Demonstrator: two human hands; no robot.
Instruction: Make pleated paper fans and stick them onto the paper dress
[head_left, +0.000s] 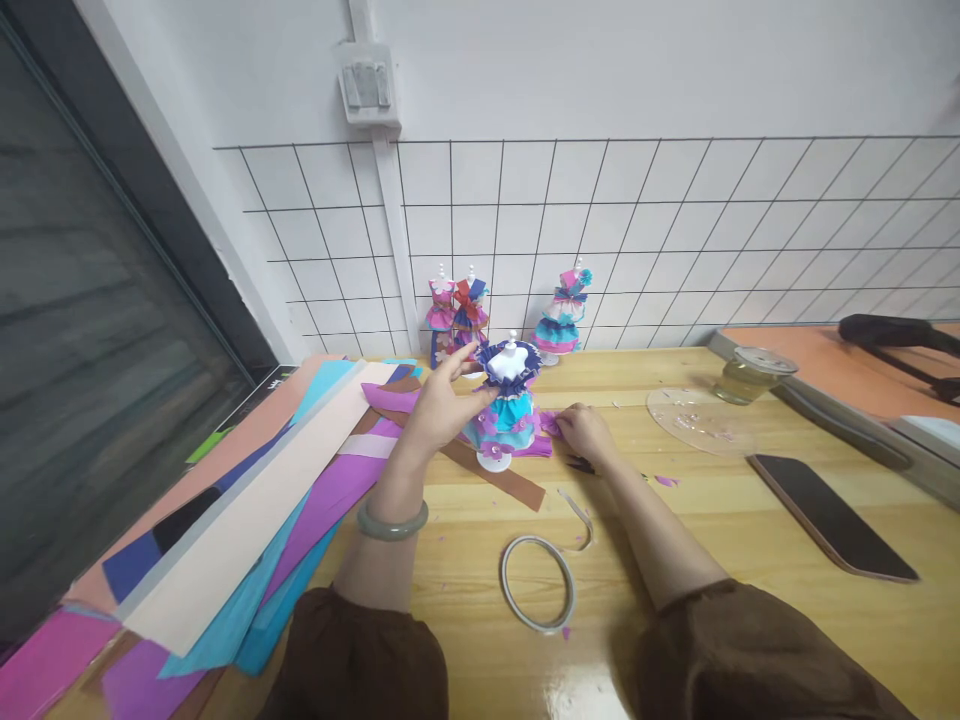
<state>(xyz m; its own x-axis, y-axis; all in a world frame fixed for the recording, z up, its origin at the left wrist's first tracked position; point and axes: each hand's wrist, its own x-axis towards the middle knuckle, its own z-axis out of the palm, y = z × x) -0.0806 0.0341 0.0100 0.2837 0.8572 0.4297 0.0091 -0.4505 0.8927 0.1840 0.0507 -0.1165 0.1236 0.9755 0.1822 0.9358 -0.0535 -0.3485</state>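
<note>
Upright dress form (pixel 514 412) (navy ruffled collar)

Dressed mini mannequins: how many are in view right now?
4: one in front at the left hand; a pink-topped one and a red-and-blue one side by side near the wall; another near the wall, farther right. More could be hidden behind these.

At the left fingers (pixel 459 362), the dress (pixel 513 411) is navy and turquoise with purple flowers (pixel 489 423); beyond them, the wall (pixel 517 228) is white, dark-gridded.
</note>
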